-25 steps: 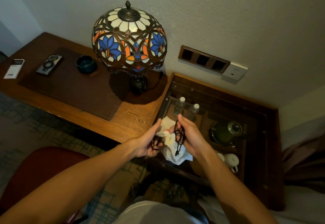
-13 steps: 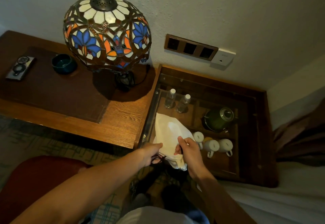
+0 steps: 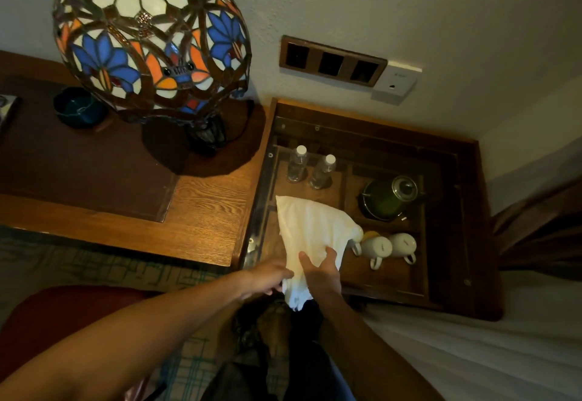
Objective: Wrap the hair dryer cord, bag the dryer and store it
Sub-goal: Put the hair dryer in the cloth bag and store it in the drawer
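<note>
A white cloth bag lies stretched out on the glass top of the low wooden side table, its gathered neck pointing toward me. The hair dryer and its cord are hidden inside it. My right hand presses on the bag's near part, fingers spread over the cloth and gripping it. My left hand holds the bag's neck from the left side, at the table's front edge.
Under the glass stand two water bottles, a green kettle and white mugs. A stained-glass lamp stands on the wooden desk to the left, beside a dark bowl. A red chair is lower left, a white bed right.
Earlier both hands held the dark drawstrings at the bag's mouth. The bag has since been laid flat on the glass top, and my hands have shifted onto its neck and body.
</note>
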